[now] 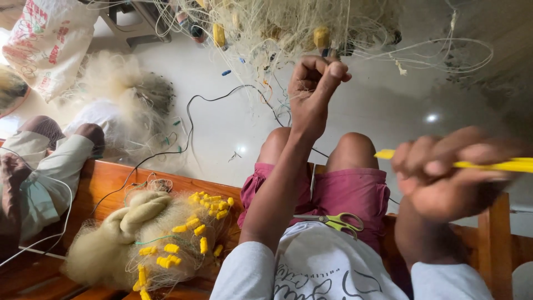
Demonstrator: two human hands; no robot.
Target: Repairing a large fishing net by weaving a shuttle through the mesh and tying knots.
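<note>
Left hand (pixel 312 89) pinches net (pixel 288 25); right hand (pixel 444 175) clasps yellow needle (pixel 499 165).

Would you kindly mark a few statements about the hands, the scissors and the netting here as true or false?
1. The right hand holds a yellow netting needle. True.
2. The left hand lies flat on the bench. False: it is raised, pinching net strands.
3. Scissors with yellow-green handles rest on the person's lap. True.
4. The bundled net on the wooden bench carries red floats. False: its floats are yellow.
5. The scissors are in the right hand. False: neither hand touches them.
</note>
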